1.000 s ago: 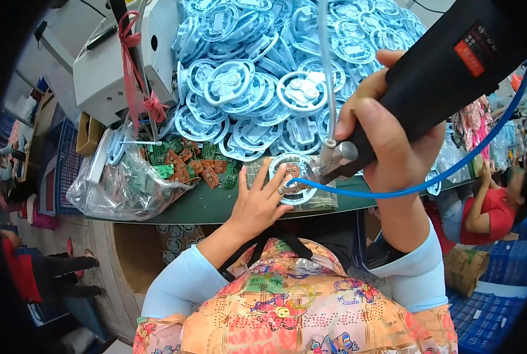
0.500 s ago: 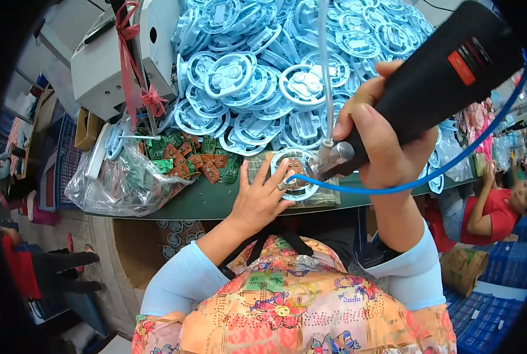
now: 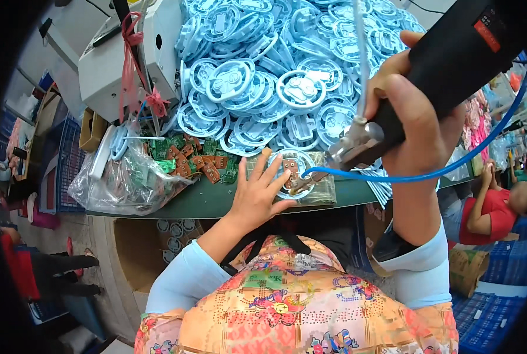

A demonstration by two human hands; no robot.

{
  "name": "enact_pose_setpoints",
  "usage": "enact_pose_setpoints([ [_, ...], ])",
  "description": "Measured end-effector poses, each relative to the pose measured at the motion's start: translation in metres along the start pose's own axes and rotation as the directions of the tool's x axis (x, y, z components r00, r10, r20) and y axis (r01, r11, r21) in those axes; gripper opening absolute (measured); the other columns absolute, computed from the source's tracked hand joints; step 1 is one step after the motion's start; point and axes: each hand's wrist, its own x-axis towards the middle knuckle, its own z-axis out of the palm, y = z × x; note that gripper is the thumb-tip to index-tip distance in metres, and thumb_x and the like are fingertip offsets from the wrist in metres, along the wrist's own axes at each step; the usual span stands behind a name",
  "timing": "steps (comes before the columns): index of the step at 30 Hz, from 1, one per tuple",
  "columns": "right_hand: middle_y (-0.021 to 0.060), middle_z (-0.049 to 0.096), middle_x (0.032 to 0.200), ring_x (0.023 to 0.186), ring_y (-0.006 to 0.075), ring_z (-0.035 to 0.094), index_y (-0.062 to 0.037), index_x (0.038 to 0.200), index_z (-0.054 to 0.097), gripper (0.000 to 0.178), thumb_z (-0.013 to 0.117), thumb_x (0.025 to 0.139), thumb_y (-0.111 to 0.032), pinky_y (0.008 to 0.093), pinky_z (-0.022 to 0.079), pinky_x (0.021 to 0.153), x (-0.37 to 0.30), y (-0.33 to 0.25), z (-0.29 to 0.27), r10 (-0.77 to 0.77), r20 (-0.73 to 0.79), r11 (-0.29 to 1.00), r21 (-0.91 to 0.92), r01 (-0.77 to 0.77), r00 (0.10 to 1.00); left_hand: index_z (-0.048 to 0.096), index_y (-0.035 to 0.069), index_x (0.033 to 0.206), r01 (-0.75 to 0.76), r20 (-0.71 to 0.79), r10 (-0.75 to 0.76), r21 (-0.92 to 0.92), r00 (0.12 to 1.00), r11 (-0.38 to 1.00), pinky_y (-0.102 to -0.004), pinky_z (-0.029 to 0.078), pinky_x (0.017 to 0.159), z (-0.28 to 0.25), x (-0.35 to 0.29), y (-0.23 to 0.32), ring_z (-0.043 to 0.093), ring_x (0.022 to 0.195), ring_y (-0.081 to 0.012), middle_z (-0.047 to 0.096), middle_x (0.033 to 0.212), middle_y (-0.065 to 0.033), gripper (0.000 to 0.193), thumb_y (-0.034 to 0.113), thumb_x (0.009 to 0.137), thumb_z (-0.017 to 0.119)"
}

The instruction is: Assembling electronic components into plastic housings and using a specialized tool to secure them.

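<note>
My right hand grips a black powered screwdriver, tilted with its metal nose toward the lower left. A blue air tube curves from it, ending near its tip. Below the tip lies a light-blue plastic steering wheel part with a small brown circuit board set in it. The tip appears to be at the board's lower edge; exact contact is too small to tell. My left hand lies flat with fingers spread, fingertips at the wheel's left side. A tan wrapped pad is under the wheel.
Light-blue wheel parts are heaped at the back. Loose green and brown circuit boards lie left, beside a clear plastic bag. A grey machine stands back left. A person in red sits at the right.
My right hand and the screwdriver have shifted right and slightly up, uncovering more of the brown board. My left hand stays nearly in place.
</note>
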Motion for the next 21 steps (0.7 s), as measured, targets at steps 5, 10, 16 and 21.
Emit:
enact_pose_setpoints([
  [5, 0.0105, 0.060, 0.079, 0.063, 0.0172, 0.062, 0.0080, 0.127, 0.046, 0.047, 0.063, 0.083, 0.000, 0.0293, 0.050, 0.062, -0.018, 0.035, 0.003, 0.021, 0.039, 0.992, -0.123, -0.016, 0.999, 0.067, 0.006, 0.111, -0.002, -0.018, 0.000, -0.099, 1.000, 0.995, -0.0642, 0.026, 0.109, 0.006, 0.002, -0.006, 0.038, 0.137, -0.0385, 0.049, 0.141, -0.0162, 0.053, 0.039, 0.073, 0.082],
  [10, 0.0106, 0.060, 0.079, 0.063, 0.0173, 0.062, 0.0069, 0.126, 0.046, 0.046, 0.062, 0.084, 0.001, 0.0305, 0.051, 0.062, -0.019, 0.039, 0.004, 0.067, 0.004, 0.992, -0.111, -0.066, 0.998, 0.067, 0.005, 0.112, -0.005, 0.008, 0.005, -0.092, 1.000, 0.996, -0.0645, 0.027, 0.108, 0.005, 0.002, -0.005, 0.039, 0.136, -0.0386, 0.051, 0.139, -0.0169, 0.054, 0.039, 0.073, 0.082],
  [16, 0.0107, 0.060, 0.079, 0.063, 0.0178, 0.062, 0.0063, 0.126, 0.047, 0.045, 0.062, 0.084, 0.002, 0.0313, 0.051, 0.062, -0.020, 0.038, 0.003, 0.072, -0.001, 0.992, -0.106, -0.072, 0.997, 0.068, 0.005, 0.111, 0.013, 0.006, -0.013, -0.089, 1.000, 0.996, -0.0648, 0.026, 0.109, 0.006, -0.001, -0.004, 0.039, 0.136, -0.0383, 0.051, 0.139, -0.0154, 0.052, 0.039, 0.074, 0.081],
  [21, 0.0106, 0.060, 0.078, 0.062, 0.0181, 0.062, 0.0063, 0.126, 0.047, 0.045, 0.062, 0.083, 0.002, 0.0312, 0.051, 0.061, -0.020, 0.040, 0.002, 0.088, -0.013, 0.991, -0.097, -0.088, 0.996, 0.068, 0.005, 0.110, 0.002, 0.009, -0.001, -0.075, 1.000, 0.997, -0.0648, 0.026, 0.109, 0.007, -0.001, -0.005, 0.039, 0.136, -0.0385, 0.052, 0.138, -0.0151, 0.052, 0.041, 0.074, 0.081],
])
